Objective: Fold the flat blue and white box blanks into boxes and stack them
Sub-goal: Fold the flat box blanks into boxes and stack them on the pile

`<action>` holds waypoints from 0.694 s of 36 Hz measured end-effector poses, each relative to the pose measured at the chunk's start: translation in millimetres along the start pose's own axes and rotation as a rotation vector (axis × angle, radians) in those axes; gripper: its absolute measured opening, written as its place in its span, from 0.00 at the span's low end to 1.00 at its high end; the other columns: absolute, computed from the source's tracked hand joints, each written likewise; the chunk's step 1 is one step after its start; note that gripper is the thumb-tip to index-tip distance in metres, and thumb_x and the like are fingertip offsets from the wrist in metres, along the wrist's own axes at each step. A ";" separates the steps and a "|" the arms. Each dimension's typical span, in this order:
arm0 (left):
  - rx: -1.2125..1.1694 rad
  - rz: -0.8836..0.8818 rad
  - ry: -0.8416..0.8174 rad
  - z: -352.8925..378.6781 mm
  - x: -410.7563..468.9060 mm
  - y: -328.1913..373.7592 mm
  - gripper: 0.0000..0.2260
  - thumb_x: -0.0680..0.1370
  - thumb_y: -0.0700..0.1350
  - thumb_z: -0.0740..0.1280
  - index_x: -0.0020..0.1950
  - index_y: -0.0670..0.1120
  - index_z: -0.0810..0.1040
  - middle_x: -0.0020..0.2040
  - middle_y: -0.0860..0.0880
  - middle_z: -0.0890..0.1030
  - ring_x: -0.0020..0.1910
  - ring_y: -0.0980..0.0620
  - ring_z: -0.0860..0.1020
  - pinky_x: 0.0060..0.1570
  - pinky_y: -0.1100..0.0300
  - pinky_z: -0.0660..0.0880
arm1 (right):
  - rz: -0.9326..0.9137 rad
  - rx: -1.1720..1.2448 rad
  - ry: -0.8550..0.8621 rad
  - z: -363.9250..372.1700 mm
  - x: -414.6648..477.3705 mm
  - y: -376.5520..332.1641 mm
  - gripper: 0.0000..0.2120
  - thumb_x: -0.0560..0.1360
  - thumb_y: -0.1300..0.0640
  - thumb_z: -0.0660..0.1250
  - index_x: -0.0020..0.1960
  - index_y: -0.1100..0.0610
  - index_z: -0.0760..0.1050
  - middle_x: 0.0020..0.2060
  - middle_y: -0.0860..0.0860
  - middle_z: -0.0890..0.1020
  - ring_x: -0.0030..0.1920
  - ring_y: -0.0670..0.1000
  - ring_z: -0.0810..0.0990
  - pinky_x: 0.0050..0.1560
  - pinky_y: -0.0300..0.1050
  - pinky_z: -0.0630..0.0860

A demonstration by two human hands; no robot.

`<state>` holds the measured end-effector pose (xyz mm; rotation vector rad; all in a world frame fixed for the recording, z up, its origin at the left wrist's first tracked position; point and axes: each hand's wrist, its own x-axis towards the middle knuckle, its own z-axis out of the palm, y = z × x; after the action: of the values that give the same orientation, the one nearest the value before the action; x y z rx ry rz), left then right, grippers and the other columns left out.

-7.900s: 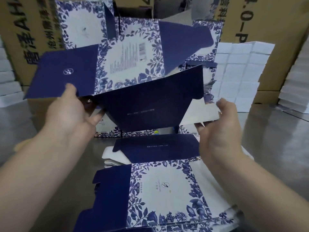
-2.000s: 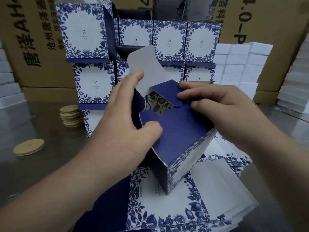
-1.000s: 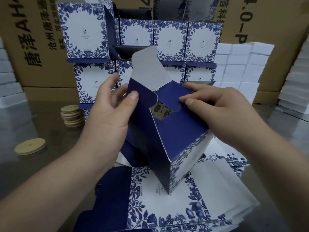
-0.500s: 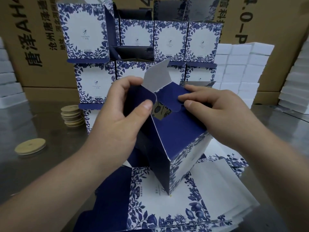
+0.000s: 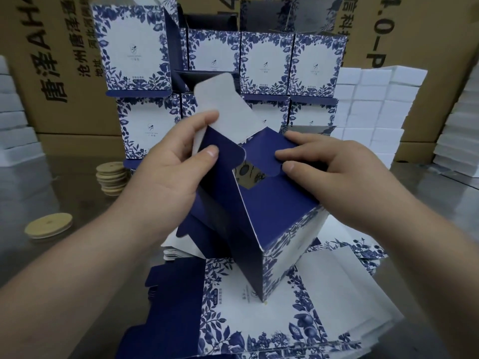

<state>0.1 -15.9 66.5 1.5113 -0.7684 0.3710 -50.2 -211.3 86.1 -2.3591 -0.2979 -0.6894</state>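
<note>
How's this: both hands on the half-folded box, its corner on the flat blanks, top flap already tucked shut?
Wrong on the flap: in the head view the white top flap stands up untucked. The left hand and right hand are on the box, corner on the flat blanks.

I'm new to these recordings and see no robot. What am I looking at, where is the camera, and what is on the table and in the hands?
There is no machine, only a person's bare hands. One camera worn on the head films them, looking forward and down. The left hand pinches a flap of a half-folded blue and white box. The right hand presses its fingers on another flap. The box is held tilted over a pile of flat blanks on a metal table. Finished boxes are stacked behind, with wooden discs to the left and white blocks to the right.
</note>
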 end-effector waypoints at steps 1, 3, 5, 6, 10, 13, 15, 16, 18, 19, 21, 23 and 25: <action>0.028 -0.026 -0.008 -1.2 0.9 -1.4 0.16 0.80 0.39 0.61 0.56 0.61 0.76 0.54 0.62 0.81 0.51 0.66 0.78 0.45 0.75 0.72 | -0.003 0.007 -0.002 0.3 -0.4 -0.7 0.10 0.68 0.45 0.61 0.47 0.39 0.78 0.65 0.35 0.72 0.60 0.30 0.66 0.63 0.34 0.64; 0.072 -0.059 -0.018 -2.2 1.5 -4.4 0.16 0.79 0.42 0.62 0.55 0.65 0.76 0.58 0.61 0.79 0.54 0.64 0.78 0.48 0.72 0.72 | -0.008 0.022 -0.004 0.6 -1.1 -1.6 0.09 0.68 0.45 0.62 0.46 0.39 0.78 0.64 0.34 0.72 0.59 0.30 0.66 0.63 0.35 0.65; 0.086 -0.068 -0.019 -1.7 1.0 -6.1 0.16 0.78 0.44 0.64 0.55 0.66 0.75 0.58 0.62 0.79 0.54 0.63 0.78 0.49 0.69 0.73 | -0.011 0.019 -0.002 1.1 -1.3 -1.6 0.08 0.69 0.45 0.62 0.46 0.39 0.78 0.64 0.34 0.72 0.59 0.29 0.66 0.63 0.35 0.65; 0.090 -0.064 -0.017 -1.3 0.7 -6.5 0.16 0.78 0.44 0.65 0.56 0.67 0.75 0.55 0.64 0.79 0.52 0.64 0.78 0.46 0.70 0.74 | -0.010 0.018 0.002 1.2 -1.2 -1.6 0.08 0.69 0.45 0.62 0.46 0.39 0.78 0.64 0.34 0.72 0.59 0.29 0.66 0.63 0.35 0.65; 0.122 -0.042 0.010 -0.8 0.7 -8.7 0.18 0.70 0.51 0.68 0.56 0.69 0.73 0.51 0.68 0.79 0.45 0.64 0.80 0.42 0.64 0.79 | -0.005 0.030 0.012 1.4 -0.7 -1.3 0.09 0.69 0.45 0.61 0.44 0.40 0.78 0.64 0.35 0.72 0.60 0.30 0.66 0.64 0.36 0.65; 0.142 -0.041 0.054 0.8 0.4 -11.1 0.23 0.64 0.55 0.70 0.55 0.73 0.70 0.60 0.61 0.77 0.54 0.60 0.78 0.54 0.53 0.77 | -0.005 0.028 0.012 2.0 -0.7 -1.3 0.09 0.68 0.44 0.60 0.45 0.39 0.78 0.63 0.34 0.72 0.59 0.29 0.65 0.63 0.35 0.64; 0.159 -0.019 0.073 2.7 -0.1 -10.3 0.26 0.61 0.57 0.69 0.55 0.77 0.66 0.64 0.61 0.73 0.61 0.58 0.75 0.60 0.50 0.73 | -0.007 0.022 0.011 2.2 -0.8 -1.6 0.10 0.68 0.43 0.59 0.45 0.38 0.78 0.63 0.34 0.72 0.59 0.29 0.65 0.63 0.36 0.64; 0.165 -0.007 0.079 3.9 -0.2 -9.2 0.28 0.61 0.57 0.69 0.56 0.79 0.63 0.65 0.61 0.72 0.62 0.58 0.74 0.61 0.50 0.72 | -0.010 0.018 0.011 2.4 -0.9 -1.6 0.10 0.68 0.43 0.59 0.45 0.38 0.78 0.63 0.34 0.72 0.59 0.29 0.65 0.63 0.36 0.65; 0.162 0.005 0.087 5.6 -0.2 -7.5 0.34 0.62 0.54 0.71 0.58 0.81 0.58 0.66 0.59 0.72 0.63 0.57 0.74 0.61 0.48 0.72 | -0.011 0.012 0.013 2.5 -1.3 -1.4 0.10 0.68 0.43 0.59 0.44 0.38 0.78 0.63 0.33 0.72 0.59 0.29 0.65 0.63 0.37 0.65; 0.159 0.005 0.093 6.1 -0.6 -6.9 0.37 0.63 0.52 0.71 0.61 0.80 0.55 0.64 0.58 0.74 0.61 0.57 0.75 0.59 0.48 0.74 | -0.011 0.013 0.013 2.4 -1.4 -1.3 0.11 0.67 0.43 0.59 0.44 0.38 0.78 0.63 0.33 0.72 0.59 0.29 0.65 0.62 0.37 0.65; 0.164 -0.013 0.104 5.7 -1.2 -7.8 0.42 0.65 0.49 0.70 0.68 0.73 0.49 0.56 0.61 0.79 0.55 0.59 0.79 0.55 0.47 0.76 | -0.012 0.013 0.010 2.5 -1.6 -1.5 0.11 0.67 0.43 0.58 0.44 0.39 0.78 0.62 0.33 0.72 0.59 0.29 0.65 0.62 0.37 0.65; 0.178 -0.038 0.108 4.3 -1.0 -8.8 0.43 0.66 0.48 0.70 0.71 0.68 0.45 0.53 0.63 0.79 0.52 0.59 0.80 0.55 0.46 0.76 | -0.018 0.009 0.010 2.3 -1.7 -1.7 0.11 0.67 0.43 0.58 0.44 0.39 0.78 0.62 0.33 0.73 0.58 0.29 0.65 0.61 0.37 0.66; 0.220 -0.039 0.078 3.5 -0.9 -7.3 0.39 0.67 0.48 0.69 0.72 0.64 0.53 0.56 0.63 0.78 0.54 0.59 0.79 0.55 0.48 0.76 | -0.021 0.004 0.012 1.9 -1.4 -1.8 0.11 0.67 0.42 0.58 0.43 0.39 0.78 0.61 0.33 0.73 0.59 0.29 0.66 0.61 0.37 0.66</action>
<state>3.5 -19.5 60.0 1.7042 -0.6515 0.4948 -51.2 -208.7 85.1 -2.3503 -0.3195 -0.7118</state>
